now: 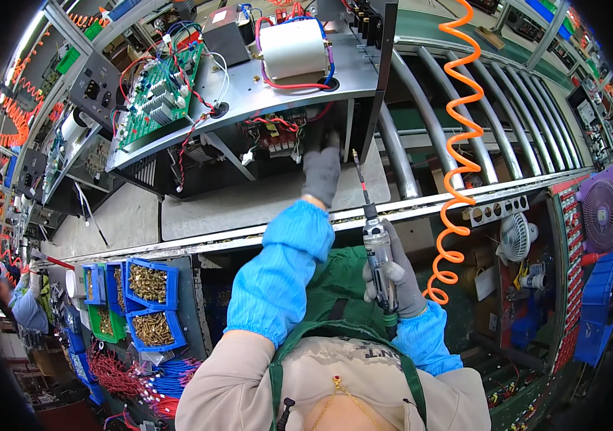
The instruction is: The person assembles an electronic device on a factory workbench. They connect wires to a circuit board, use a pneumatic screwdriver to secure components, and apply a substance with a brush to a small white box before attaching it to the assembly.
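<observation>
A metal equipment chassis [238, 90] stands in front of me, with a green circuit board [150, 108] and a white cylindrical coil [294, 49] on its upper shelf. My left hand [321, 172], in a grey glove, reaches under that shelf beside red and black wiring [278, 129]; its fingertips are lost in the shadow. In my gloved right hand [406, 276] is a power screwdriver [379, 251], its fingers wrapped round the body. The long bit [361, 176] points away from me, its brass-coloured tip just right of my left hand and apart from the chassis.
Metal conveyor rollers [479, 118] run to the right, with a coiled orange hose [457, 136] hanging across them. Blue bins [152, 281] of brass-coloured hardware sit at left, near bundled wires [166, 381]. Two fans [517, 237] stand at right. Another person [26, 309] works far left.
</observation>
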